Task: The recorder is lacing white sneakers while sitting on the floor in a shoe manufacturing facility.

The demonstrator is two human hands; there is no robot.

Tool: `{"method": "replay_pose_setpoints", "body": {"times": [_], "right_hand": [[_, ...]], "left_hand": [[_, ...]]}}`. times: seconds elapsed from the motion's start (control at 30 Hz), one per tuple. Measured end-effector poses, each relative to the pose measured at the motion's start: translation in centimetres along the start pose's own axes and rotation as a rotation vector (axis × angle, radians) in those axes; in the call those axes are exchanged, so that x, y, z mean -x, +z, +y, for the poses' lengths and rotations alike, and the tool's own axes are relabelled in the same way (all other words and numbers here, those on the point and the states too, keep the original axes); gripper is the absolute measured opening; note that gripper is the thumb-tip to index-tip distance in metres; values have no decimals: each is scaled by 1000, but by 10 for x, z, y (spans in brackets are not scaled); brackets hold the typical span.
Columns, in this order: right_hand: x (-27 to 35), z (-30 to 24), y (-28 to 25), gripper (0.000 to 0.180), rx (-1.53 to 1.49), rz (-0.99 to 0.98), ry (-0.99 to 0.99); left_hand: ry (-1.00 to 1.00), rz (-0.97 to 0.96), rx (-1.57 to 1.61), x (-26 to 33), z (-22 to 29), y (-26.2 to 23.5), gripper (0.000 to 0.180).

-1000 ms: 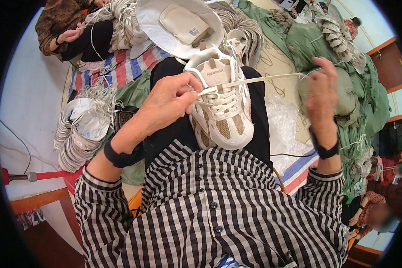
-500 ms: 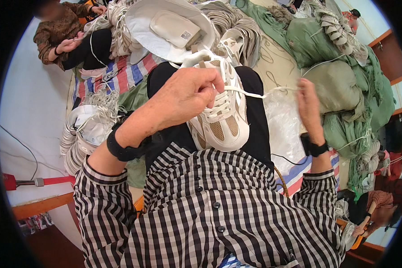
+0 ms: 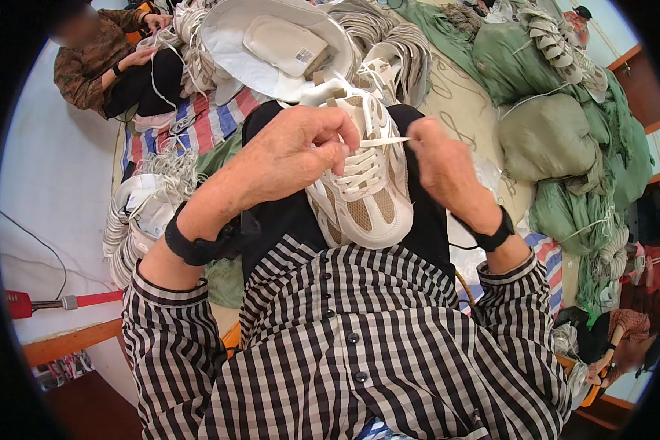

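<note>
A white and tan sneaker [image 3: 370,209] rests on my lap, its toe pointing toward me; part of a second one shows along its left side. White lacing crosses its front. Over the sneaker's upper left edge my left hand [image 3: 304,147] is closed in a pinch at the shoelace [image 3: 383,141]. To the right, my right hand [image 3: 447,161] pinches the same lace, which runs short and taut between both hands. The fingertips of my right hand are slightly blurred.
Beyond my knees sits a large white shell-like piece [image 3: 220,44] near stacked shoe uppers [image 3: 407,55]. Green sacks [image 3: 550,139] line the right. More shoe parts [image 3: 136,213] and loose laces lie left. A co-worker [image 3: 103,62] sits at upper left.
My right hand has come in from the far right to beside the sneaker, and the lace span between my hands is much shorter. My left hand stays nearly in place.
</note>
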State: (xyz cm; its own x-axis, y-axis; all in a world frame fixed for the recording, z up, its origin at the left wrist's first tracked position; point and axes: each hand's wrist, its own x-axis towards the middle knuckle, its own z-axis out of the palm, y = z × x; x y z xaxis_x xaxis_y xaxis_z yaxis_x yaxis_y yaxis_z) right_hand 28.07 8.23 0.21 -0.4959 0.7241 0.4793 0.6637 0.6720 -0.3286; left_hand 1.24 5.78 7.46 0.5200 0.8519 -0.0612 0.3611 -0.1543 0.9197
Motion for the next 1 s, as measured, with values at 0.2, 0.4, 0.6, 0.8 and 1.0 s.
{"method": "replay_pose_setpoints", "body": {"times": [0.2, 0.4, 0.6, 0.8, 1.0], "right_hand": [[14, 54, -53, 12, 383, 207, -15], [39, 93, -72, 13, 571, 253, 83], [47, 100, -30, 20, 496, -25, 59], [47, 104, -30, 15, 439, -76, 201], [38, 116, -57, 16, 97, 74, 375]], "left_hand": [[146, 105, -342, 3, -12, 16, 13], [266, 501, -437, 15, -26, 16, 13], [-17, 508, -330, 47, -60, 20, 13], [-19, 373, -430, 62, -79, 24, 12], [414, 646, -990, 73, -63, -18, 26]]}}
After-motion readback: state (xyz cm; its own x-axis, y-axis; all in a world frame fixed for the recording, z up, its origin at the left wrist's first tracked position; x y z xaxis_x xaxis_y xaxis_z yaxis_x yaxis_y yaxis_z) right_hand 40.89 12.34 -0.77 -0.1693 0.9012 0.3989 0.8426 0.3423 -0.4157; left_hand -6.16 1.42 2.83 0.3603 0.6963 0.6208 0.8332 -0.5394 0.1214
